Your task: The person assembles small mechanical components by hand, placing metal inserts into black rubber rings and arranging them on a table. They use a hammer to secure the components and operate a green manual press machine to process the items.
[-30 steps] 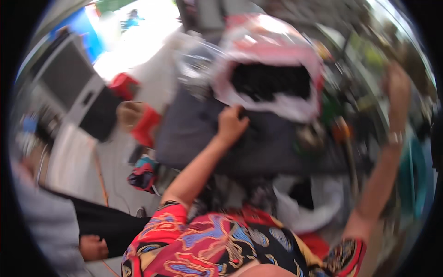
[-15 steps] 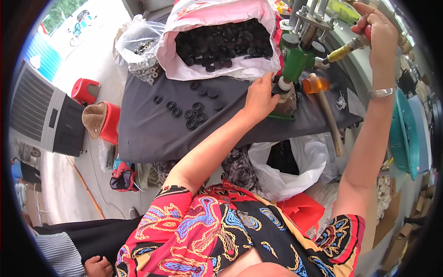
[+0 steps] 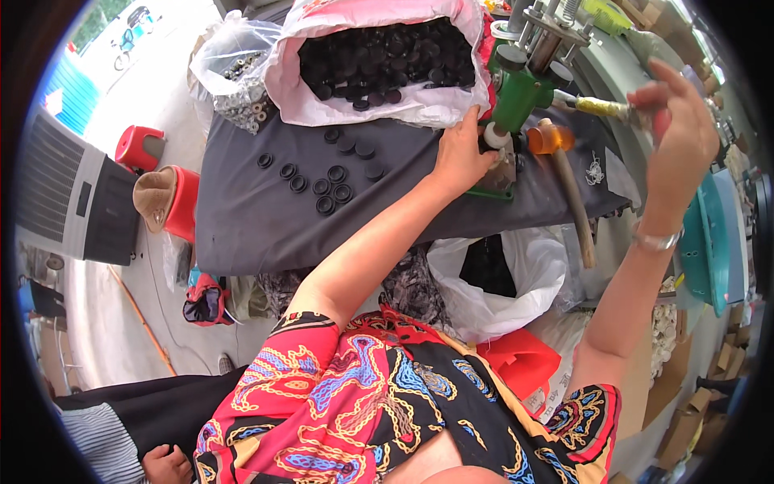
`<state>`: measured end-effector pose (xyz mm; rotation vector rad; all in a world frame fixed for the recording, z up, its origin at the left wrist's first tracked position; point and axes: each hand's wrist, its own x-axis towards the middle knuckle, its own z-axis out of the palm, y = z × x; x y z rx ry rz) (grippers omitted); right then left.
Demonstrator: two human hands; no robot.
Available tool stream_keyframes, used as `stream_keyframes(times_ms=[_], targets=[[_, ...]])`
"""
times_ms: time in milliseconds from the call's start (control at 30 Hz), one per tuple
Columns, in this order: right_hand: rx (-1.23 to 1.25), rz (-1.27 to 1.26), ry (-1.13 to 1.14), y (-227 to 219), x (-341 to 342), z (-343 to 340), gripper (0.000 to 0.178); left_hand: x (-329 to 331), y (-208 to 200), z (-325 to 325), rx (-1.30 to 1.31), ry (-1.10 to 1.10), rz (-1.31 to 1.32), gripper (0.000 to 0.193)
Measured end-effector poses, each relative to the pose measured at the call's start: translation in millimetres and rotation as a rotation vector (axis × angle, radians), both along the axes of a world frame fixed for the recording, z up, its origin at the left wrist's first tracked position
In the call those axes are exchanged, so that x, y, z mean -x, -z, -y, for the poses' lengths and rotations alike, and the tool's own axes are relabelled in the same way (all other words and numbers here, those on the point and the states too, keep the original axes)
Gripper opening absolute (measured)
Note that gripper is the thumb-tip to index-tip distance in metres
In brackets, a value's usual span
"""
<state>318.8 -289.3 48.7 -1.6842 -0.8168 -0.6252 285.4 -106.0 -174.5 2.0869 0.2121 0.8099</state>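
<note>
At the base of a green hand press [image 3: 516, 101], my left hand [image 3: 461, 157] has its thumb and forefinger around a dark round piece, apparently a black cap, mostly hidden by the fingers. The white tip of the press [image 3: 497, 135] is right beside them. My right hand [image 3: 681, 137], slightly blurred, is on the red knob [image 3: 661, 123] of the press lever [image 3: 603, 106], its forefinger partly stretched out. Loose black caps [image 3: 364, 151] and black rings [image 3: 337, 174] lie on the dark cloth left of my left hand.
Behind stands an open white sack [image 3: 278, 85] full of black caps, with a clear bag of metal parts [image 3: 250, 105] to its left. An orange-headed mallet [image 3: 568, 185] lies right of the press. Below the table edge hangs a white bag [image 3: 532, 282]. Another person's hand [image 3: 168, 465] rests at lower left.
My right hand has swung the lever down from its raised slant to nearly level, and its fingers have loosened somewhat. My left hand stays by the press base. The whole view has shifted slightly.
</note>
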Motion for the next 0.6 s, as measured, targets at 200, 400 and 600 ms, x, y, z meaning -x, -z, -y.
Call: stream_keyframes(times_ms=[200, 400, 600], targets=[[0.19, 0.292, 0.061, 152, 56, 45, 0.035, 41, 6, -1, -0.142, -0.023, 0.093, 0.07], [0.196, 0.236, 0.078, 145, 56, 44, 0.035, 107, 0, -39, -0.426, -0.107, 0.146, 0.034], [0.065, 0.153, 0.006, 73, 36, 30, 0.037, 153, 23, -111, -0.445, -0.178, -0.098, 0.03]])
